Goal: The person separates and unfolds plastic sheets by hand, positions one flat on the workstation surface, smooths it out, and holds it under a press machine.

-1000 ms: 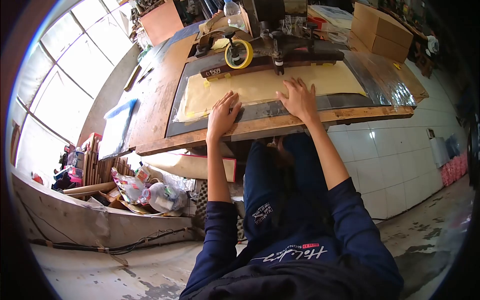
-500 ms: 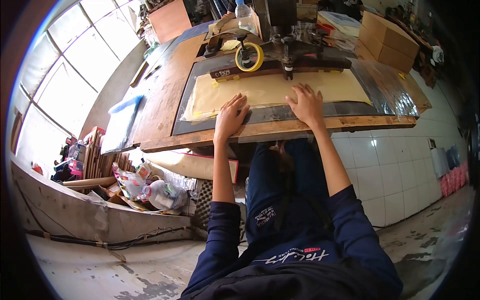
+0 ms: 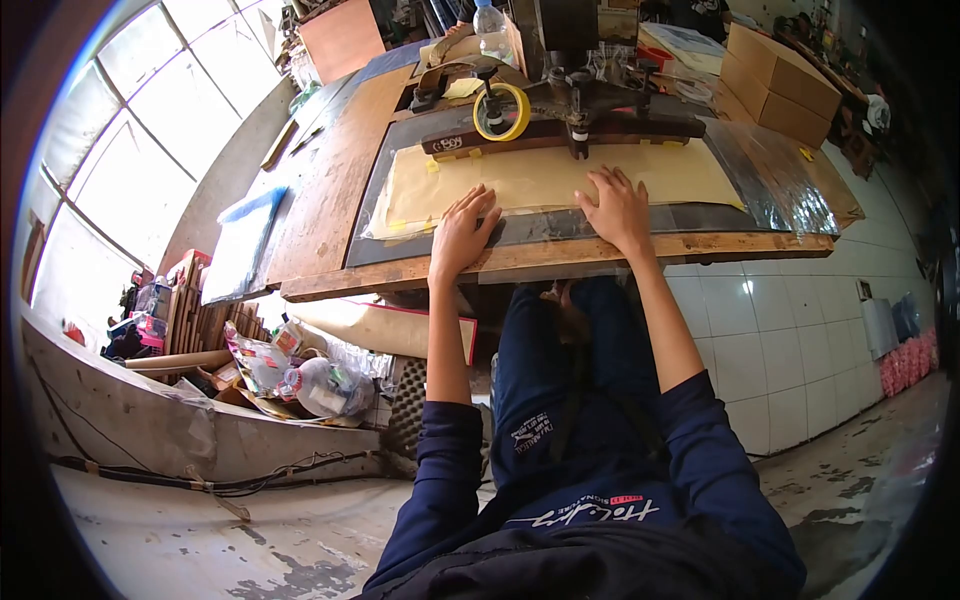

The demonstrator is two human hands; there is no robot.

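Note:
A wide cream-yellow sheet (image 3: 545, 180) lies flat on the dark work surface (image 3: 530, 232), with small yellow tape pieces at its edges. My left hand (image 3: 466, 228) rests open near the sheet's front edge, left of its middle, fingers stretched forward. Farther right, my right hand (image 3: 615, 208) lies open and flat on the sheet, its thumb apart from the fingers. Neither hand holds anything. Just beyond the sheet runs a dark bar (image 3: 560, 135) of the machine, partly over its back edge. A roll of yellow tape (image 3: 524, 112) hangs at the machine's front.
The wooden table edge (image 3: 560, 258) runs below my wrists. Cardboard boxes (image 3: 780, 85) stand at the back right, and a plastic bottle (image 3: 490, 32) at the back. Plastic-wrapped sheets (image 3: 243, 245) hang over the left corner. Bags and scraps (image 3: 310, 380) pile up at lower left.

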